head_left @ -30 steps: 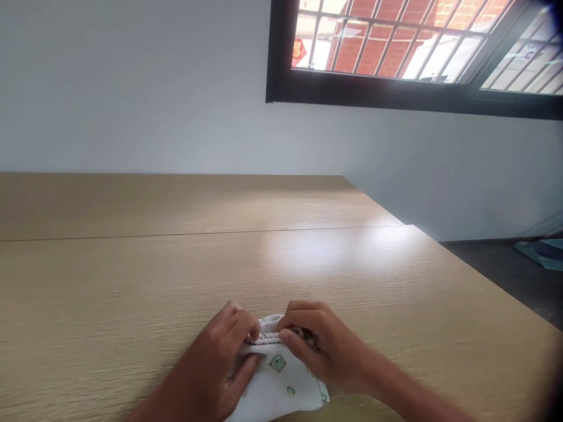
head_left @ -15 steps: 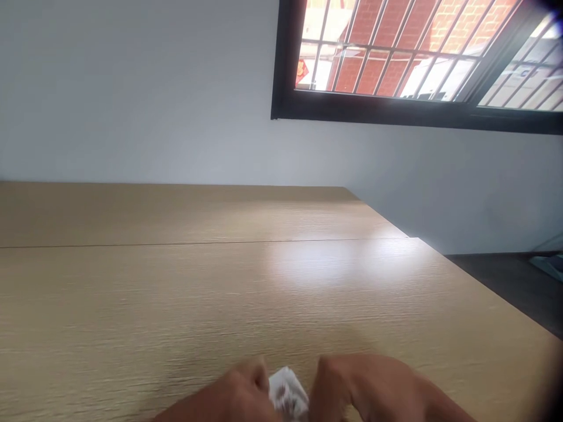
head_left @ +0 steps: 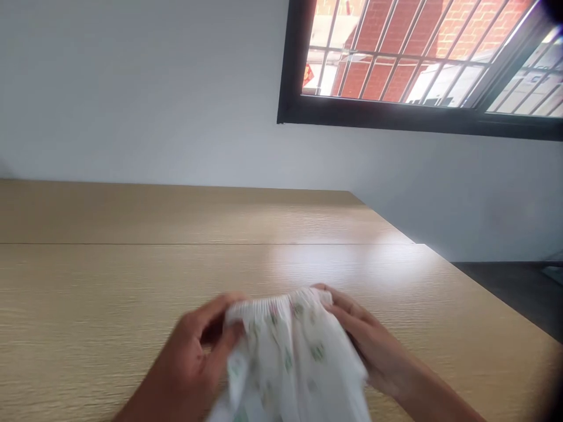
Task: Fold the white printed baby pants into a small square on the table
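Observation:
A pair of white elastic-waist pants [head_left: 294,363] with a faint green and pink print is held up over the near side of the table, running out of view at the bottom. Its gathered waistband faces away from me and a seam runs down the middle. My left hand [head_left: 196,346] pinches the left end of the waistband, thumb on the near side. At the right end, my right hand [head_left: 358,325] grips the band, its fingers partly behind the fabric. The lower part of the garment is blurred and cut off by the frame.
The light wood table [head_left: 109,281] spreads out ahead, with a straight seam across it and a slanting right edge. Behind it stands a pale wall [head_left: 141,94] with a dark-framed barred window [head_left: 373,111]. Dark floor [head_left: 505,287] lies beyond the right edge.
Both hands have risen from the bottom edge and moved apart. The white pants, earlier only a small patch between the hands, now show with the waistband stretched between them.

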### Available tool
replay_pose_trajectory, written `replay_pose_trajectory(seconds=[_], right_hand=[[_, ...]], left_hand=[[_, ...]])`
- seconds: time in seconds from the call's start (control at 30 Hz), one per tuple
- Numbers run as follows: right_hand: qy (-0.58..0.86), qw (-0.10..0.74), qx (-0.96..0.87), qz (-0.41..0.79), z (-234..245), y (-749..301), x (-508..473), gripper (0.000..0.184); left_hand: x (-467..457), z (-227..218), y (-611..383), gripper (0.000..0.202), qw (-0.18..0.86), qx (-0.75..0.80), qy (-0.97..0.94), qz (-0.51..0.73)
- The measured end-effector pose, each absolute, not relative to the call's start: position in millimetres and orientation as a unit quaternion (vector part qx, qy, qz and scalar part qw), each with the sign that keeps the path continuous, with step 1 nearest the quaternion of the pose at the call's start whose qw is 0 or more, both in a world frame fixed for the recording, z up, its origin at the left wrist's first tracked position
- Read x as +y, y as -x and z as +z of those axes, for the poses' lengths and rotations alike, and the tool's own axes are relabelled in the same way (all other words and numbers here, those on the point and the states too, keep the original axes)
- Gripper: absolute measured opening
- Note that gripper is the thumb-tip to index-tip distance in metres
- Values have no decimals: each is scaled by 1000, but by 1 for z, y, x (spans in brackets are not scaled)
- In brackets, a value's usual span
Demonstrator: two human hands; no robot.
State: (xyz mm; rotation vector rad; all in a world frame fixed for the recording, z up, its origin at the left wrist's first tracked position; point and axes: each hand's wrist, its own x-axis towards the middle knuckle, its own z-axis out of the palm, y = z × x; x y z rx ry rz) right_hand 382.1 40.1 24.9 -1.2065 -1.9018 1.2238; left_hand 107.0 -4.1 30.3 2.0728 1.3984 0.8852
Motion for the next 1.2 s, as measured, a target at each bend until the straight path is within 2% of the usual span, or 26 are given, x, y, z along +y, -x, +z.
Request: replay_pose_trajectory(seconds=[0.03,0.1,0.2,0.27,0.33,0.5,0.7,0.87,1.03,1.13,1.2], right_hand=[[496,322,-678,435,25,-382,46,47],[552,372,-680,306,23,-382,55,40],[513,338,-773,157,18,-378,54,25],[440,256,-846,158,17,-372,46,19],[390,190,-888,153,17,-367,39,23],[427,129,-893,63,11,-373,45,36],[445,114,-887,37,6,-388,58,43],[459,125,-879,41,13,-385,52,47],[474,131,-871,27,19,-384,51,32],[491,129,-861,35,21,-383,53,23],[501,127,-855,39,21,-382,53,18]], left_hand=[[3,29,-102,36,176,564,-731,341],[14,25,-98,38,107,612,-701,351],[14,17,-107,34,146,569,-753,299],[7,8,-117,37,148,528,-804,232],[1,0,-125,45,125,510,-834,173],[-4,-7,-126,61,108,502,-851,109],[2,-10,-125,70,122,404,-904,72],[10,-18,-111,61,84,472,-873,91],[12,-18,-106,51,10,489,-864,123],[6,-15,-124,54,-2,381,-917,115],[-1,-15,-143,46,-12,282,-950,133]])
